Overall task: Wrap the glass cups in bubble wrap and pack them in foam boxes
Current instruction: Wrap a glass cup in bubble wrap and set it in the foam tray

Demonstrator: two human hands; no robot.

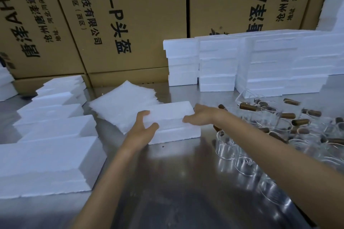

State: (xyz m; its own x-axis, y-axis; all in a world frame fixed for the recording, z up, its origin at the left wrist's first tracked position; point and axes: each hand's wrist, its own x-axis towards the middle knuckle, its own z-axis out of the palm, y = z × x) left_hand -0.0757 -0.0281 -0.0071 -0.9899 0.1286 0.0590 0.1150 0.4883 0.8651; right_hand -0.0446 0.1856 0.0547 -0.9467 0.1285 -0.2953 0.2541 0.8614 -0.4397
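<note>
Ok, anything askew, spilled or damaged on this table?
No breakage shows. The glass cups lie jumbled on the right, several tipped on their sides. The bubble wrap stack is fanned unevenly. Both hands hold a closed foam box that sits skewed to the table edge.

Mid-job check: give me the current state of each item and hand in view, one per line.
Foam box: closed, flat on the metal table, held at both ends.
Left hand: grips the box's left end.
Right hand: holds its right end.
Bubble wrap sheets: stacked, untouched.
Glass cups: unwrapped, clustered at right.
Foam stacks: piled at back.
</note>
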